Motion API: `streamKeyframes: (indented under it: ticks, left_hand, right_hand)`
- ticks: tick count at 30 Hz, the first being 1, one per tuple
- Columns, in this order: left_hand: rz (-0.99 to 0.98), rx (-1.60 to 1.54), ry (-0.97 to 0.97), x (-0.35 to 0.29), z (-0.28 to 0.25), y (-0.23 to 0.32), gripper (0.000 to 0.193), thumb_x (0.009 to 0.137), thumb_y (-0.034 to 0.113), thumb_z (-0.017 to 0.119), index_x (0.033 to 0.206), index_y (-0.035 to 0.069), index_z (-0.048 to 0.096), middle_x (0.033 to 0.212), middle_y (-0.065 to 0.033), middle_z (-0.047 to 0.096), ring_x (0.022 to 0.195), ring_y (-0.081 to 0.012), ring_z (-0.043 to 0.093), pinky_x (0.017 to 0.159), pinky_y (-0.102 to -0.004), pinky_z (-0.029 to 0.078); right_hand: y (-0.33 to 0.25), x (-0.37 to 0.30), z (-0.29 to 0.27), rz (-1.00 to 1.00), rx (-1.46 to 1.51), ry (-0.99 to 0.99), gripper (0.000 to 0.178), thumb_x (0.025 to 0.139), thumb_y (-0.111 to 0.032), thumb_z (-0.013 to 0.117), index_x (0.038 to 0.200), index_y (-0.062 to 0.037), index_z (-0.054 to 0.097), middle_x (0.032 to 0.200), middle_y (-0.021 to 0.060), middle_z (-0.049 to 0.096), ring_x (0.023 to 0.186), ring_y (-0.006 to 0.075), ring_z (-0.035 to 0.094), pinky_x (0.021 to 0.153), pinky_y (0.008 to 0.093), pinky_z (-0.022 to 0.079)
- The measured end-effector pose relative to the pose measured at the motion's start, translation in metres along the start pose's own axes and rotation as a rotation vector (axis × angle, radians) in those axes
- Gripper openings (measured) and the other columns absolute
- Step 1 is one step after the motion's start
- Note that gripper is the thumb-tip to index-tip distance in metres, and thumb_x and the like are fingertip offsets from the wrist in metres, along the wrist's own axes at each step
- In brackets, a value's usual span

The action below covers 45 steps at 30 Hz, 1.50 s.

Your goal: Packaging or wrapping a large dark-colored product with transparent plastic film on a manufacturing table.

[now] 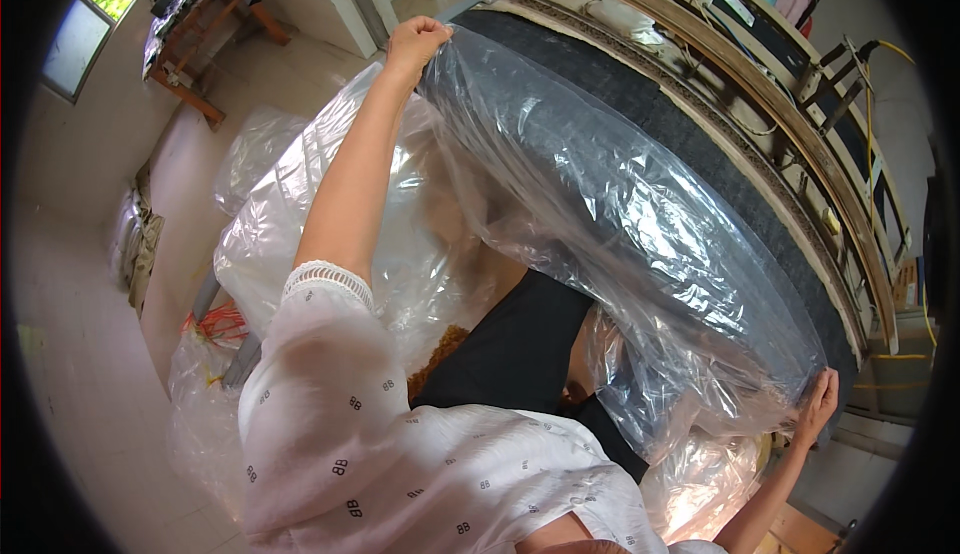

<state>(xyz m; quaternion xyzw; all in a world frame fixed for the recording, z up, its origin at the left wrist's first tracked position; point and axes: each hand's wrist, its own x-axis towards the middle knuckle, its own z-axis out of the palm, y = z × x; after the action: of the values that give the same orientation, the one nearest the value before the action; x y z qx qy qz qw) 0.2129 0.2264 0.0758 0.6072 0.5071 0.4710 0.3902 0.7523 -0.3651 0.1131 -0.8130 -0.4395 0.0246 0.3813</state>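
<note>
A wide transparent plastic sheet (640,194) stretches between my two hands over a long dark padded surface (610,74). At the far left corner of that surface, my left hand (415,46) is closed on the sheet's edge, arm stretched out. My right hand (820,404) pinches another part of the edge, at the surface's near right end. Between them the plastic is wrinkled and shiny, and its near part hangs in loose folds towards my lap.
Beyond the padded surface runs a long machine frame (740,54) with wooden bars, wires and a metal clamp (850,74). Bunched plastic (290,194) piles up on my left. A wooden table (195,49) with things on it stands by the window. Folded cloth (135,239) lies against the wall.
</note>
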Motion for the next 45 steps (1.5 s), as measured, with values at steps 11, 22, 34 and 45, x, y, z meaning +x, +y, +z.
streamKeyframes:
  ticks: [11, 22, 34, 45]
  left_hand:
    - [0.115, 0.514, 0.314, -0.018, 0.017, 0.008, 0.016, 0.074, 0.024, 0.066, 0.085, 0.013, 0.067, 0.073, -0.0009, 0.063, 0.072, -0.0152, 0.059, 0.068, -0.0288, 0.045]
    - [0.413, 1.054, 0.165, 0.024, -0.007, -0.015, 0.027, 0.085, 0.032, 0.05, 0.1, 0.013, 0.062, 0.096, -0.0093, 0.064, 0.089, -0.0293, 0.06, 0.074, -0.0407, 0.045]
    - [0.482, 0.794, 0.237, 0.104, -0.078, -0.038, 0.032, 0.084, 0.03, 0.058, 0.104, 0.005, 0.061, 0.096, -0.0103, 0.063, 0.085, -0.0227, 0.059, 0.077, -0.0322, 0.045]
    - [-0.088, -0.194, -0.085, -0.003, -0.176, 0.043, 0.028, 0.084, 0.032, 0.063, 0.104, 0.014, 0.055, 0.085, 0.0065, 0.056, 0.068, -0.0034, 0.049, 0.058, -0.0171, 0.039]
  right_hand:
    - [-0.031, -0.05, -0.031, 0.213, -0.057, -0.096, 0.012, 0.09, -0.012, 0.049, 0.081, -0.0038, 0.05, 0.076, -0.0018, 0.044, 0.07, 0.0055, 0.039, 0.066, 0.0181, 0.032]
    - [-0.025, -0.078, -0.044, 0.575, 0.464, -0.318, 0.019, 0.083, -0.028, 0.058, 0.076, -0.0105, 0.055, 0.069, -0.0082, 0.043, 0.063, 0.0025, 0.039, 0.056, 0.0196, 0.032]
    - [-0.025, -0.063, 0.025, 0.346, 0.153, 0.191, 0.015, 0.084, -0.018, 0.061, 0.086, -0.0035, 0.06, 0.074, -0.0057, 0.054, 0.068, 0.002, 0.047, 0.061, 0.0176, 0.039]
    - [-0.022, -0.05, 0.02, 0.134, -0.18, 0.256, 0.017, 0.078, -0.019, 0.064, 0.074, -0.003, 0.057, 0.063, 0.0014, 0.051, 0.061, 0.0114, 0.047, 0.057, 0.0261, 0.038]
